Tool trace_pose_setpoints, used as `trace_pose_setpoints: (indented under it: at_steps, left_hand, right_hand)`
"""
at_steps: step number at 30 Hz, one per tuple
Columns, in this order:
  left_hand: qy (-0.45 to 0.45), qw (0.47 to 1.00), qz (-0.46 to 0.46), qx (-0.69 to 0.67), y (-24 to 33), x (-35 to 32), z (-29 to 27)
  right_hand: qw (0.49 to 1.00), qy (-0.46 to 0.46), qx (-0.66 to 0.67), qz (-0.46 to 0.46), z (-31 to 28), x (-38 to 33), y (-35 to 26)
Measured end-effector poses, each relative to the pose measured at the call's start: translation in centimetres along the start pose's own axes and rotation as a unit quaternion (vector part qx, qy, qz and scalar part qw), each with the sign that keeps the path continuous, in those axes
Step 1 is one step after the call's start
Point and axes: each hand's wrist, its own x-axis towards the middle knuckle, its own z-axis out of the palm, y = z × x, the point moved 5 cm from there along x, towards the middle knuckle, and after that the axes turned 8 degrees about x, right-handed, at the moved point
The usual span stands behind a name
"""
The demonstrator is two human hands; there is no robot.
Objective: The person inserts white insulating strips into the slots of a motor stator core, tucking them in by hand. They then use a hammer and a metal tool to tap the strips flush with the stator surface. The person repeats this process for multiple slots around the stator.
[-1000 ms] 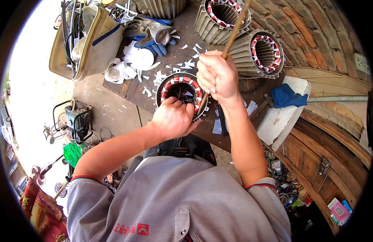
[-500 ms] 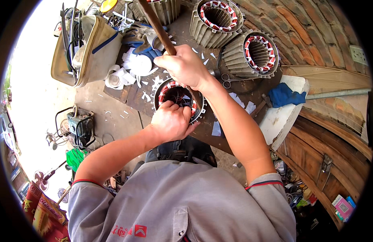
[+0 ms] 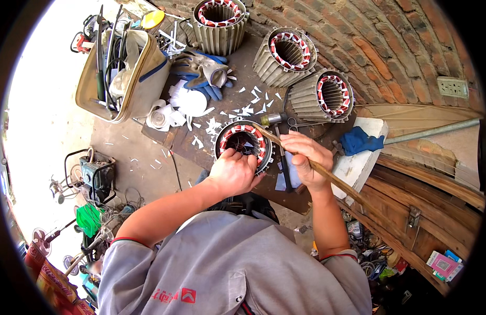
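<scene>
Currently left hand [image 3: 233, 172] clamps the round finned stator with red-white slot liners [image 3: 244, 142] at its 6 o'clock rim; right hand [image 3: 307, 158] is closed around long wooden stick [image 3: 327, 176], tip at the 3 o'clock rim.

The left hand [image 3: 233, 170] grips the near rim of a motor stator [image 3: 244, 144] with red-and-white slot liners, standing on a dark workbench [image 3: 201, 144]. The right hand [image 3: 306, 157] holds a long wooden stick [image 3: 327, 176], its tip resting at the stator's rim. Three more finned stators [image 3: 290, 55] stand behind, among white paper scraps [image 3: 238, 110].
</scene>
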Motion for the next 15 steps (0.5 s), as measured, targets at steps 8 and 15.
trace_pose_setpoints:
  at_steps: [8,15]
  left_hand:
    - [-0.035,0.999,0.011,-0.012,0.3,-0.1,0.0]
    - [-0.047,0.998,0.03,-0.015,-0.2,0.2,-0.2]
  right_hand:
    - [0.84,0.437,0.264,0.184,4.2,-8.4,4.5]
    - [0.939,0.255,0.064,0.22,3.8,-6.8,6.3]
